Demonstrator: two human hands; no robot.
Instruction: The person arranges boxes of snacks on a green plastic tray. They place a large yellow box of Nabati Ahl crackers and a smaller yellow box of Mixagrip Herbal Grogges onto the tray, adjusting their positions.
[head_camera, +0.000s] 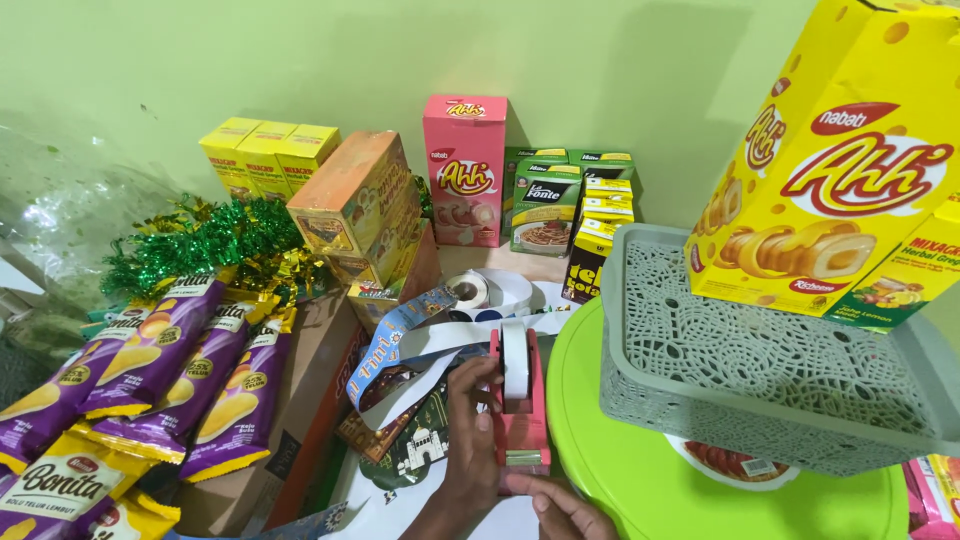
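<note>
A pink tape dispenser with a white tape roll stands on the floor beside a lime green round tray. My left hand comes in from the bottom and grips the dispenser's left side, fingertips at the roll. My right hand is mostly cut off by the bottom edge. Its fingertip touches the dispenser's near end by the cutter, and whether it pinches any tape is hidden. A blue patterned ribbon curls just left of the dispenser.
A grey lace-pattern basket sits on the green tray and holds a large yellow snack box. A pink box, green boxes and orange boxes line the wall. Purple snack bags and green tinsel lie left.
</note>
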